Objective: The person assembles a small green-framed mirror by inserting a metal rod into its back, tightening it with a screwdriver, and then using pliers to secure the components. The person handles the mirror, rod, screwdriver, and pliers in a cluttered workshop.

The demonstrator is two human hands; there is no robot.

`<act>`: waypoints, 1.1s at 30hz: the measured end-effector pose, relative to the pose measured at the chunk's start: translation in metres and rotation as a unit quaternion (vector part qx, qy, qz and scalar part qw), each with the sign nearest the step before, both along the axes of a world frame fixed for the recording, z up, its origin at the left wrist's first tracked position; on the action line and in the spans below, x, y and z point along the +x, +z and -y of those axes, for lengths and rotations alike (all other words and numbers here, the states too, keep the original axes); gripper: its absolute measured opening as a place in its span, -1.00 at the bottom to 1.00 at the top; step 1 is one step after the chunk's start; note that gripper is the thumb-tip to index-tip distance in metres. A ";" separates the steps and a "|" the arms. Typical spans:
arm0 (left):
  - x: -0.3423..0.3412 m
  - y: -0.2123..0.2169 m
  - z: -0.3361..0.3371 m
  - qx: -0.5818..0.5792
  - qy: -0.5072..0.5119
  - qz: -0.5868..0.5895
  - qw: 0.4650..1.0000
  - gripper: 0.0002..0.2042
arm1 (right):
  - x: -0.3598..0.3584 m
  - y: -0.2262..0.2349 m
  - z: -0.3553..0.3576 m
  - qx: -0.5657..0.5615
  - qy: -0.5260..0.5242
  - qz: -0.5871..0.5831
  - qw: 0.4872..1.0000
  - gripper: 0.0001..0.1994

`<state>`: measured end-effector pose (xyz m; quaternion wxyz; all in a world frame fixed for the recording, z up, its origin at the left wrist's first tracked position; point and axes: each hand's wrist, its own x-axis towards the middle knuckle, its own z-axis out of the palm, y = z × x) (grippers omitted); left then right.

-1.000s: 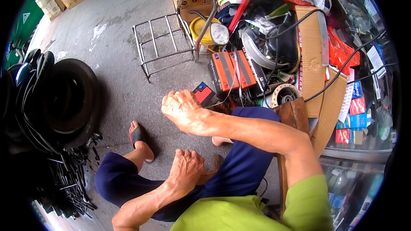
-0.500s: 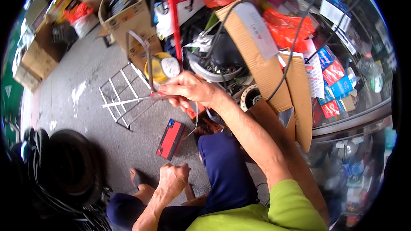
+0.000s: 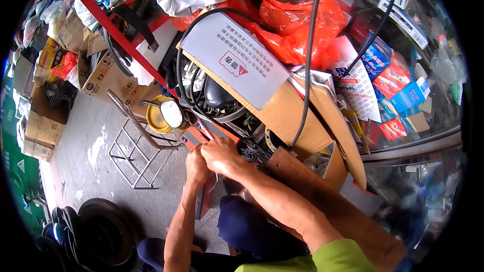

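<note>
My left hand (image 3: 197, 165) and my right hand (image 3: 221, 155) meet above the red and black battery (image 3: 204, 200), with both sets of fingers closed. The thing between them is mostly hidden; a thin pale piece shows just above the fingers, and I cannot make out what it is. A pale wire (image 3: 216, 179) hangs below my right hand. Just beyond the hands lies an orange-red box-shaped thing (image 3: 192, 136), partly covered by them.
A metal wire rack (image 3: 136, 158) stands on the floor at left, near a yellow container (image 3: 160, 114). Cardboard (image 3: 262, 106) and a brown board (image 3: 322, 199) lie to the right. Black tyres (image 3: 106, 226) sit lower left; a glass showcase (image 3: 413, 148) edges the right.
My right hand has come down and nearer from the left, where it held a screwdriver out. My left hand has risen to meet it. The view has shifted.
</note>
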<state>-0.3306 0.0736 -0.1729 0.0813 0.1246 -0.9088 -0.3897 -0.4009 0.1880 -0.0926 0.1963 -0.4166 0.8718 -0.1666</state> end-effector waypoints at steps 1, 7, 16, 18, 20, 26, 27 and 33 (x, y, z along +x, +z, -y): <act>-0.006 -0.004 0.006 -0.035 -0.058 0.025 0.997 -0.77 | -0.006 -0.003 0.000 0.017 -0.021 0.022 0.999 -0.87; -0.055 -0.004 0.010 0.368 -0.111 0.080 0.920 -0.82 | -0.009 -0.001 -0.002 0.107 0.026 0.104 0.989 -0.82; -0.119 -0.006 -0.035 0.194 -0.373 0.187 0.888 -0.67 | 0.010 -0.044 0.010 0.196 0.089 0.141 0.966 -0.75; -0.129 -0.017 -0.063 0.179 -0.342 0.102 0.917 -0.64 | 0.023 -0.059 0.013 0.180 -0.055 0.261 0.947 -0.65; -0.143 -0.018 -0.080 -0.080 -0.357 0.071 0.928 -0.71 | 0.031 -0.063 -0.005 -0.006 -0.151 0.290 0.945 -0.61; -0.135 -0.018 -0.097 -0.123 -0.167 0.040 0.977 -0.78 | 0.048 -0.095 0.004 0.083 -0.025 0.131 0.988 -0.74; -0.138 -0.018 -0.099 -0.158 -0.169 0.052 0.971 -0.79 | 0.050 -0.099 0.005 0.056 -0.009 0.103 0.993 -0.75; -0.151 -0.034 -0.111 -0.198 -0.293 -0.113 0.929 -0.67 | 0.057 -0.098 -0.006 -0.072 0.029 -0.002 0.997 -0.61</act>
